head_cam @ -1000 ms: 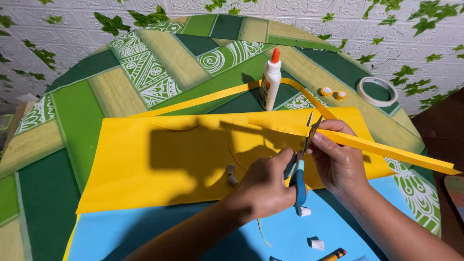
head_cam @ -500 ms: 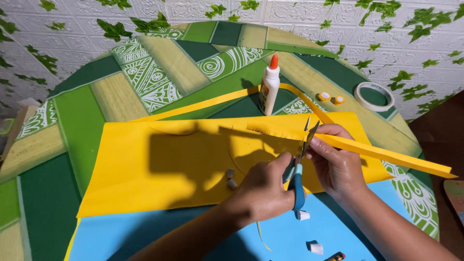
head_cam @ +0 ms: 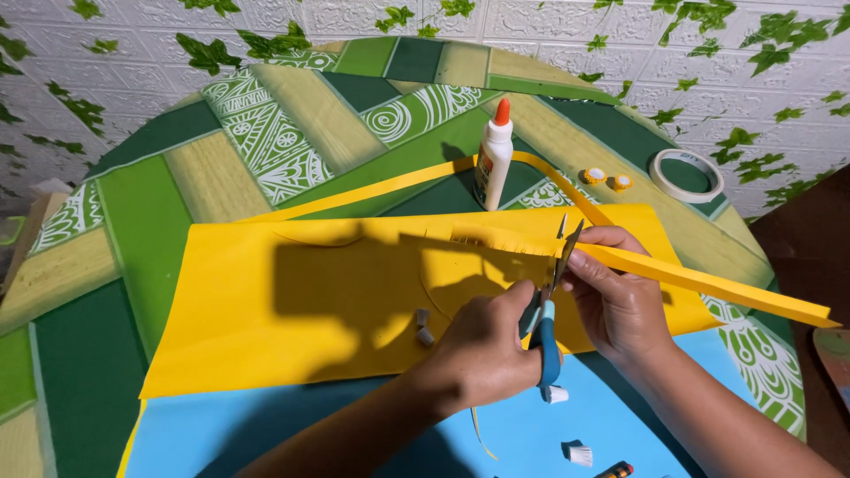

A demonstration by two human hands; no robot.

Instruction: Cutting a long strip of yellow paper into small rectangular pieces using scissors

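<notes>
A long yellow paper strip (head_cam: 708, 285) is held level above the desk (head_cam: 133, 230), running from the middle of the view out toward 3 o'clock. It is judged to be light, thin and floppy, easily creased or torn, so it is best taken close to the cut, where it sags least. Its near end is pinched between the thumb and fingers of the right hand (head_cam: 620, 301). A row of fine cuts is seen along the edge just at 9 o'clock of that pinch.

The scissors (head_cam: 551, 301), with blue handles, are gripped in the left hand (head_cam: 491, 341), whose fingers are curled closed through the loops; the blades stand slightly parted, tips toward 12 o'clock, touching the strip.

Beneath both hands a large yellow sheet (head_cam: 292, 310) is spread flat, and a blue sheet (head_cam: 292, 425) lies under it toward 6 o'clock. At 12 o'clock of the hands a glue bottle (head_cam: 493, 155) with an orange cap stands upright. A tape roll (head_cam: 686, 174) lies at 2 o'clock, with two small round yellow pieces (head_cam: 607, 179) beside it. Small white paper rolls (head_cam: 567, 425) are scattered on the blue sheet.
</notes>
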